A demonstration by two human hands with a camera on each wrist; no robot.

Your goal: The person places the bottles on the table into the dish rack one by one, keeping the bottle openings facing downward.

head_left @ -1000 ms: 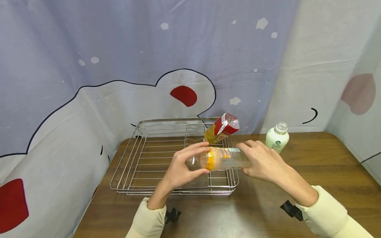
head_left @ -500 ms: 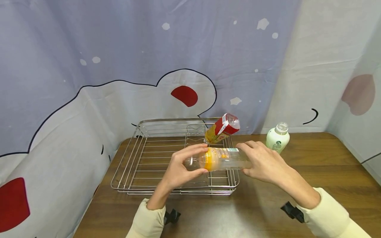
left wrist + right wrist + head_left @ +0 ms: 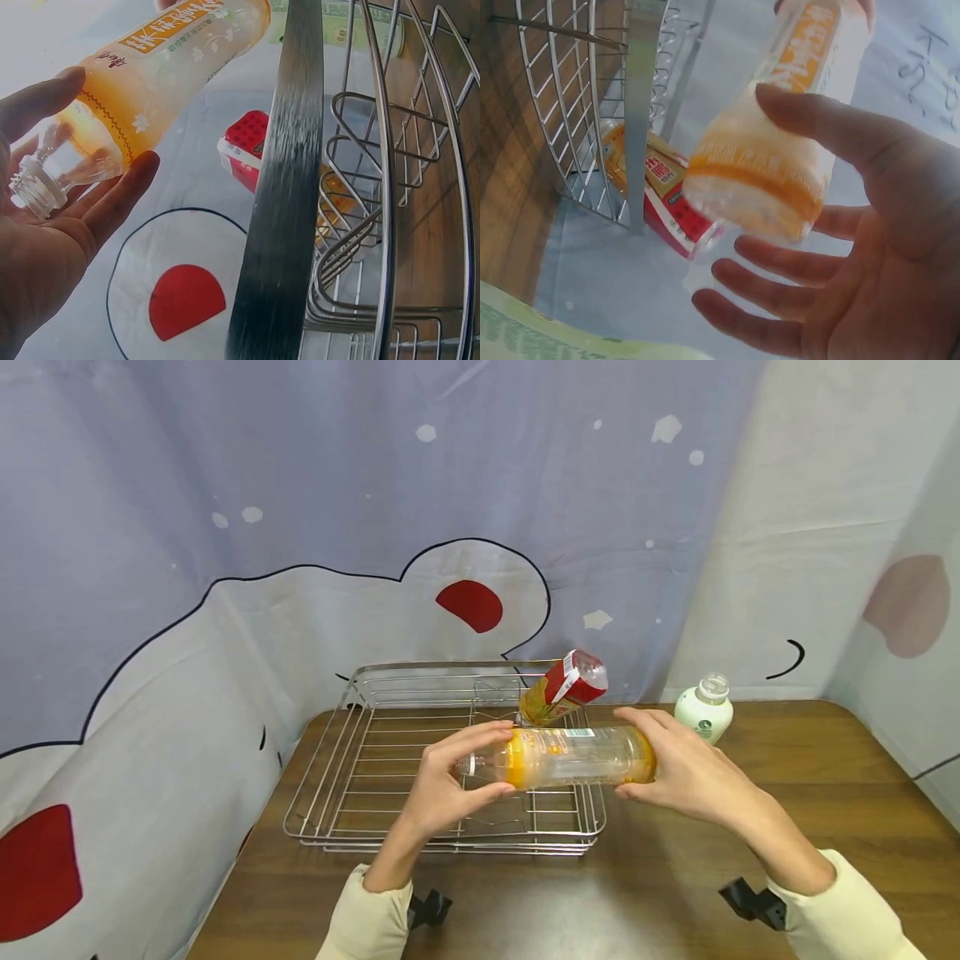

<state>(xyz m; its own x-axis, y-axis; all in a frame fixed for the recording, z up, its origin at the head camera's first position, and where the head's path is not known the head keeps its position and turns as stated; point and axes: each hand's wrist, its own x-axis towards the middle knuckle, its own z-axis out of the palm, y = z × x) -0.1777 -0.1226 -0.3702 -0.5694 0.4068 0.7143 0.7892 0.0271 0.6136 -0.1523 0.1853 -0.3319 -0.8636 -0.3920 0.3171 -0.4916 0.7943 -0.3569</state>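
Note:
A clear plastic drink bottle [image 3: 562, 758] with orange bands lies sideways in the air above the front right of a wire rack [image 3: 420, 760], its neck to the left. My left hand [image 3: 450, 777] grips it at the shoulder, thumb and fingers on opposite sides, as the left wrist view also shows. At the base end is my right hand [image 3: 686, 768]. In the right wrist view its fingers [image 3: 780, 277] are spread beside the base, and its thumb overlaps the bottle [image 3: 772, 150]; whether the thumb touches cannot be told.
A red and yellow bottle [image 3: 564, 687] leans neck down in the rack's back right corner. Right of the rack, a pale green bottle [image 3: 703, 708] stands uncapped on the wooden table [image 3: 810, 768]. A patterned curtain [image 3: 337, 485] hangs behind.
My right hand has slid to the right along the bottle, uncovering its orange base band. The left hand and the bottle have shifted slightly left.

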